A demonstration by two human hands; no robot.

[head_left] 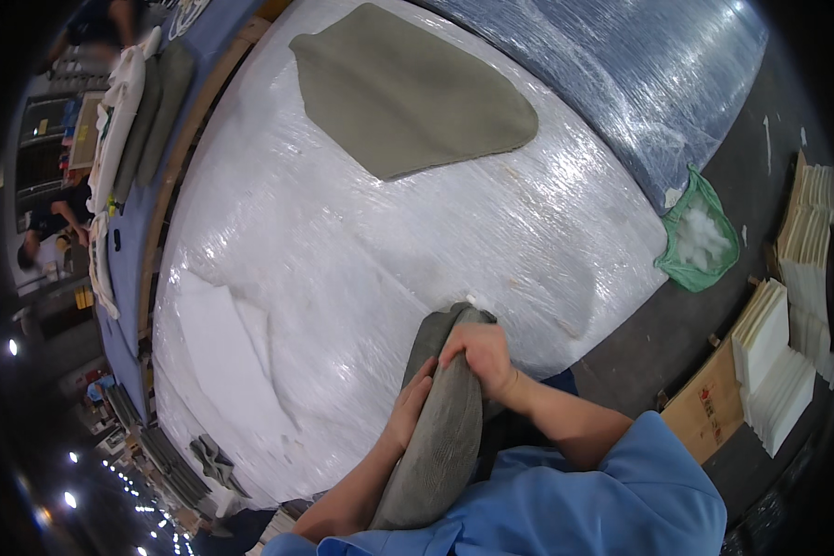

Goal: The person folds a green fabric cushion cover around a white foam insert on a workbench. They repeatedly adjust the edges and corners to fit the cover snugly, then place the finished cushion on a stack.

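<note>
A plump grey-green fabric cushion (435, 454) stands tilted against my body at the near edge of the plastic-wrapped surface. My left hand (410, 408) presses along its left side, fingers laid together on the cloth. Near the top, my right hand (480, 354) is closed over the cushion's edge, with its fingers curled into the fabric. A small tuft of white filling (473, 300) shows just beyond the cushion's far end. Farther off, a flat grey-green fabric piece (408, 93) lies spread out, touched by neither hand.
The white plastic-wrapped surface (343, 250) bears a white sheet (227, 347) at left. A blue wrapped block (621, 74) adjoins it. At right are a green bag of white filling (701, 236), stacked white boards (774, 361) and a cardboard box (704, 408). Other people work at far left.
</note>
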